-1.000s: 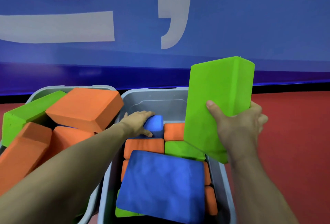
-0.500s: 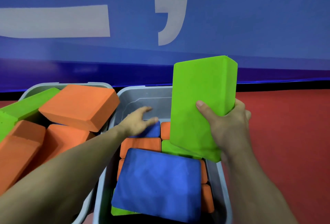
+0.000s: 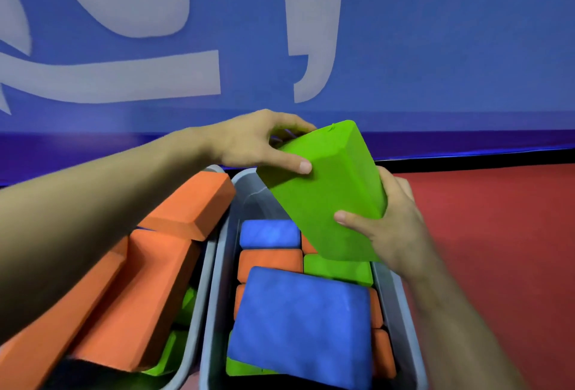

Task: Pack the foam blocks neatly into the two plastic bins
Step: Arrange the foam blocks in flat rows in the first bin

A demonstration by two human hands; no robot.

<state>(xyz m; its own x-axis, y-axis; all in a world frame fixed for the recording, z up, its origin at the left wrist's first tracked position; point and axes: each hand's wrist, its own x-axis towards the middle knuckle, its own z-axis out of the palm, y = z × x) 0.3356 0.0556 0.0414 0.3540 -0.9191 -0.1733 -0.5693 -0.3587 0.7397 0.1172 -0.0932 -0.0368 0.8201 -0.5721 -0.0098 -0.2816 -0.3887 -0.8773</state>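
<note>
Two bins are filling: the right bin [image 3: 404, 321] is carrying a tidy layer of blocks with a blue block [image 3: 303, 327] lying loose on top at the near end, while the left bin [image 3: 203, 280] is holding orange blocks [image 3: 140, 290] piled askew, so tidying is remaining. Farther off, the green block [image 3: 326, 190] is hanging tilted over the right bin's far end, the right hand [image 3: 392, 231] gripping its near corner. The left hand [image 3: 258, 143], pressing blocks inside that bin a second ago, is now pinching its far end.

We face blue wall banner [image 3: 435, 47] bearing large pale grey lettering [image 3: 118, 78]. Darker blue band, black strip at base. Red floor [image 3: 497, 249] at right.
</note>
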